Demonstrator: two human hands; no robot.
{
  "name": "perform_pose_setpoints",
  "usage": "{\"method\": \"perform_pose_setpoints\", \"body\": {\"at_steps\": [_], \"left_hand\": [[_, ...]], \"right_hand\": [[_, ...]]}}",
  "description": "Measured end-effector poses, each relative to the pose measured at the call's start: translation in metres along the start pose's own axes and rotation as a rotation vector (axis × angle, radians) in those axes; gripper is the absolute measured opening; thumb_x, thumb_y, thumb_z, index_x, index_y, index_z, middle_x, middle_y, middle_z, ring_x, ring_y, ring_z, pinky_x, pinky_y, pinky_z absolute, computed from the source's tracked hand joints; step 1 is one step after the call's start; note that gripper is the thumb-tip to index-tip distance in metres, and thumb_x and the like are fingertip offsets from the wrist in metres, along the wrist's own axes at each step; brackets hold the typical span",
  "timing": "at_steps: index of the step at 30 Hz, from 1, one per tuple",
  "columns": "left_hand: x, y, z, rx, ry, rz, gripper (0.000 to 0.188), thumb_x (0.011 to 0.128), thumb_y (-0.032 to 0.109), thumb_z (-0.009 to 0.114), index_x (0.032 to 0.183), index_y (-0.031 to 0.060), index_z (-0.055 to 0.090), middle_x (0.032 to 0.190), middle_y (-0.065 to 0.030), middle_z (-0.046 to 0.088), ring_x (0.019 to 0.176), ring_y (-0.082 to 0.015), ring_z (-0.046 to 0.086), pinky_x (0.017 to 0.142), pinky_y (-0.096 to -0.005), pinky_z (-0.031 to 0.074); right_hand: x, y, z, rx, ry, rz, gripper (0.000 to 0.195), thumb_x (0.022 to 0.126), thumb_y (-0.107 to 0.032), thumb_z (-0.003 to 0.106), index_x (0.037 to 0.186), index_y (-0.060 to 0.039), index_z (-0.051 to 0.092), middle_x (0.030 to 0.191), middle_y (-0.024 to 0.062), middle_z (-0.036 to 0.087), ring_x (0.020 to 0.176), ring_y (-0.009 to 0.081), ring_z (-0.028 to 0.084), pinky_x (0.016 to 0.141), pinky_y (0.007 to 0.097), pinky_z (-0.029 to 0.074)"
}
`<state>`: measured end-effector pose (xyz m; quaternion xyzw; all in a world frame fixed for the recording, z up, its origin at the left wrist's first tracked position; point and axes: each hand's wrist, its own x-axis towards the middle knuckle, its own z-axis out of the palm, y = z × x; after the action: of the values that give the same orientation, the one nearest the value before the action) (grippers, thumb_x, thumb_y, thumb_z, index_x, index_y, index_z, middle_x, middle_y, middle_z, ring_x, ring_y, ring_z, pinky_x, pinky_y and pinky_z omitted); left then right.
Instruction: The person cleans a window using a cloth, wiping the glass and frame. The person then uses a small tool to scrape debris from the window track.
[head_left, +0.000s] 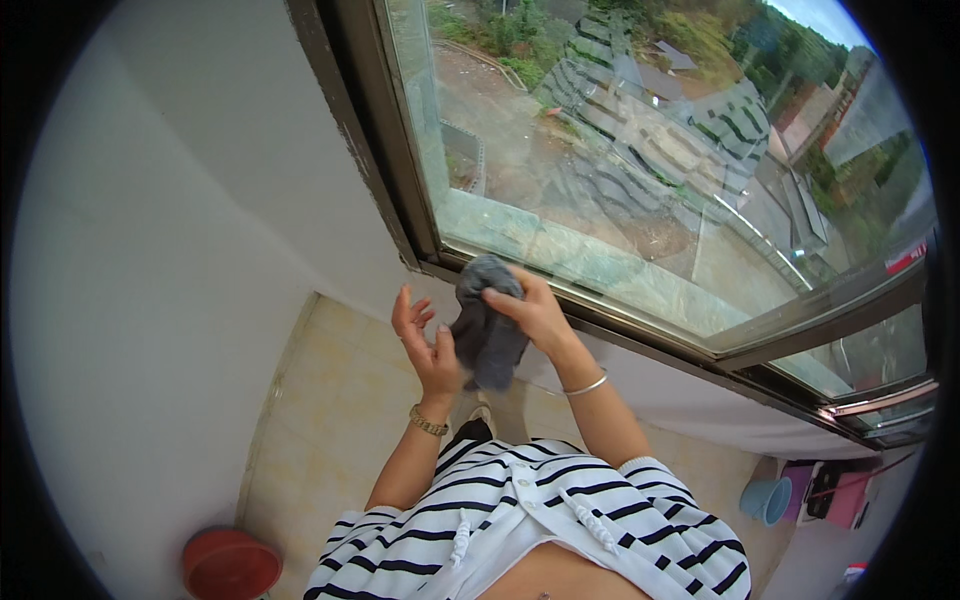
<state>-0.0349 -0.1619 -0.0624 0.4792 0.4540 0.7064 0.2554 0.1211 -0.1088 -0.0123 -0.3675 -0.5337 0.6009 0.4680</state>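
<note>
A bunched dark grey cloth (491, 330) hangs from my right hand (531, 304), whose thumb presses on its upper part. Just to the left, my left hand (427, 341) is raised with its fingers apart and slightly curled, holding nothing; its thumb is close to the cloth, and I cannot tell whether they touch. Both hands are in front of the lower left corner of a window with a dark metal frame (645, 322). Behind the frame, the glass pane (600, 187) shows faint reflections of a striped shirt.
White walls (187, 187) stand at the left and below the window. A red plastic basin (231, 562) is on the tiled floor (330, 405) at lower left. At lower right are a light blue bucket (766, 500) and a pink container (847, 499).
</note>
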Motion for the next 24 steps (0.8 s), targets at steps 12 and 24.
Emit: {"method": "perform_pose_setpoints", "body": {"at_steps": [12, 24], "left_hand": [[0.000, 0.024, 0.002, -0.200, -0.325, -0.347, 0.020, 0.090, 0.013, 0.072, 0.104, 0.0001, 0.066, 0.096, -0.0009, 0.066, 0.086, -0.0070, 0.056, 0.077, -0.0221, 0.046], [-0.028, 0.036, 0.021, -0.114, -0.343, -0.202, 0.012, 0.089, 0.003, 0.065, 0.097, 0.0029, 0.056, 0.120, -0.0110, 0.059, 0.106, -0.0166, 0.054, 0.092, -0.0301, 0.045]], "right_hand": [[-0.076, 0.000, -0.050, -0.120, 0.012, -0.054, 0.040, 0.088, -0.017, 0.069, 0.123, -0.0025, 0.060, 0.125, 0.0081, 0.061, 0.105, 0.0171, 0.061, 0.088, 0.0322, 0.051], [-0.130, 0.038, -0.037, -0.714, 0.136, -0.276, 0.032, 0.082, -0.022, 0.076, 0.109, -0.0087, 0.067, 0.107, 0.0115, 0.068, 0.097, 0.0309, 0.064, 0.080, 0.0393, 0.052]]}}
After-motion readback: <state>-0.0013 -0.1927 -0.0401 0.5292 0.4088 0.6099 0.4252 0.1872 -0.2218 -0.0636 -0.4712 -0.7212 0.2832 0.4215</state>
